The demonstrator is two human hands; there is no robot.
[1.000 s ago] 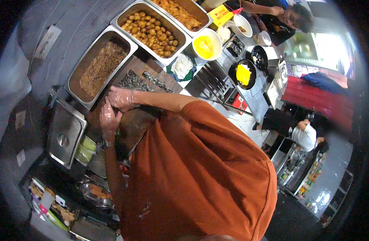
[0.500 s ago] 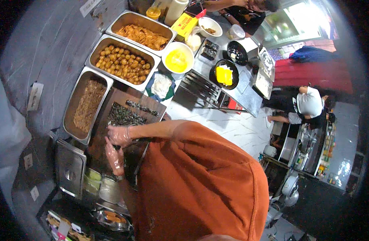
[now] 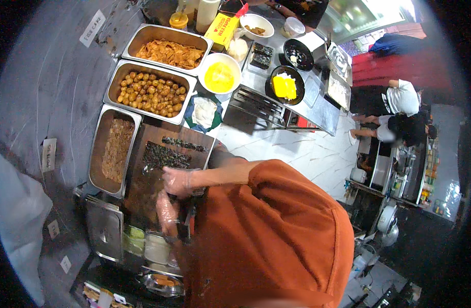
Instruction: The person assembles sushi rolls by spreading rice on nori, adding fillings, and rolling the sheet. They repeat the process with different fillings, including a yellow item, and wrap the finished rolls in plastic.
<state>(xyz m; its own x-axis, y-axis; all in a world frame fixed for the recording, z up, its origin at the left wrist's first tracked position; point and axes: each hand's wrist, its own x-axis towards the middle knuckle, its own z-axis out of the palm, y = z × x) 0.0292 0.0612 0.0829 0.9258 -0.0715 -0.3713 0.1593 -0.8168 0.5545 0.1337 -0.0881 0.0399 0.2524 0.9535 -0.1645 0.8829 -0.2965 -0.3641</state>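
Note:
My right hand [image 3: 177, 181], in a clear plastic glove, is at the near edge of a dark brown board [image 3: 143, 197]. Just below it in the picture, my left hand [image 3: 167, 214], gloved alike, points its fingers up toward the right one. Both hands look closed and come close together; blur hides whatever is between them. Past my right hand lies a dark seaweed sheet [image 3: 166, 155], with narrow cut seaweed strips [image 3: 185, 143] alongside. Small pale crumbs dot the board near the sheet.
Along the wall stand metal pans of brown shredded filling [image 3: 117, 149], small round potatoes [image 3: 152, 94] and orange-brown slices [image 3: 168, 53]. A bowl of yellow liquid [image 3: 220, 74] and a crumpled white cloth [image 3: 205, 111] sit nearby. Lidded metal container [image 3: 104, 228] stands left. Other people work beyond.
My view has shifted slightly. Both hands have drawn back across the board toward my body, staying close together. The seaweed sheet and strips keep their places on the board.

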